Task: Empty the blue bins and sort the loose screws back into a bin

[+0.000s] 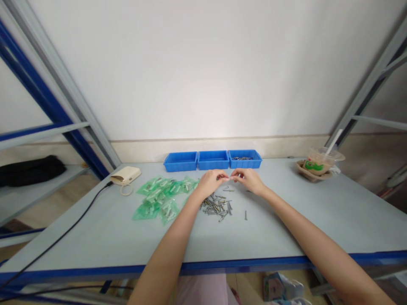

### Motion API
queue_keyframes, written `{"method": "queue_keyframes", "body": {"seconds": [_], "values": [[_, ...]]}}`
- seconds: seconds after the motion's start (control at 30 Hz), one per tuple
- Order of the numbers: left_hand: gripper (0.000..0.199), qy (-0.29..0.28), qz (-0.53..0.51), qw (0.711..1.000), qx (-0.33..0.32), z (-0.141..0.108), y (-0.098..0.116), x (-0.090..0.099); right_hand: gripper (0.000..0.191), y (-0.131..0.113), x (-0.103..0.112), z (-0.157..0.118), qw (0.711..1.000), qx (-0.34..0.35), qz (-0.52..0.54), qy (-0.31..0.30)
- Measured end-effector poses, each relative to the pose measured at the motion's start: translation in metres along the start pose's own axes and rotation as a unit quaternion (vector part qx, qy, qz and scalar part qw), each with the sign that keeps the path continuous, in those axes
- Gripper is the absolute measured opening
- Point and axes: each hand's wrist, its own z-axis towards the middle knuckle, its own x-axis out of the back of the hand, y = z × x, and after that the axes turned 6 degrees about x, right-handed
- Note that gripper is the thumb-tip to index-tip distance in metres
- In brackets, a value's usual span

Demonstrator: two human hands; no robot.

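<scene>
My left hand (211, 181) and my right hand (249, 179) meet fingertip to fingertip just in front of the blue bins. Both are closed in a pinch; whatever lies between the fingers is too small to make out. Below them, close to my left wrist, is a loose pile of metal screws (218, 206), some with a brassy tint. One single screw (246, 215) lies apart to the right of the pile, and a few more are scattered just under my fingers. Left of my forearm, several green plastic bags (157, 195) with small pale and metal parts inside lie heaped.
Three blue bins stand in a row along the wall; the right bin (244, 163) contains metal pieces. A cream-coloured device (126, 174) with a black cable (74, 224) sits at left. A drink cup (318, 162) with a straw rests in a holder at right.
</scene>
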Motion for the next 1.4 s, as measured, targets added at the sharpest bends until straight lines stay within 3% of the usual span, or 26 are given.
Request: {"method": "queue_keyframes", "body": {"seconds": [0.27,0.47,0.63,0.77,0.97,1.17,1.4], "values": [[0.016,0.012,0.031,0.999,0.024,-0.0014,0.0049,-0.0007,0.036,-0.0069,0.0009,-0.0022,1.0,0.0,-0.02,0.011],[0.019,0.004,0.024,0.999,0.037,-0.0009,0.0041,0.0008,0.023,-0.0082,0.002,-0.0052,0.992,0.042,-0.115,0.021],[0.019,-0.009,0.003,0.999,0.048,-0.0006,0.0013,-0.0012,0.032,-0.0085,0.0031,-0.006,0.979,0.063,-0.195,0.0],[0.021,-0.005,0.006,0.999,0.042,-0.0003,0.0014,0.0009,0.034,-0.0077,0.0025,-0.0057,0.98,0.055,-0.19,-0.001],[0.028,-0.017,-0.008,0.999,0.032,-0.0002,0.0017,0.0,0.024,-0.007,0.0027,-0.0062,0.981,0.096,-0.17,0.016],[0.025,-0.018,-0.019,0.999,0.029,-0.0001,0.0005,-0.0018,0.035,-0.0081,0.0034,-0.0058,0.973,0.081,-0.218,0.005],[0.036,-0.036,-0.041,0.998,0.028,-0.0002,-0.0006,-0.0029,0.028,-0.0065,0.0008,-0.0063,0.972,0.102,-0.209,0.018]]}}
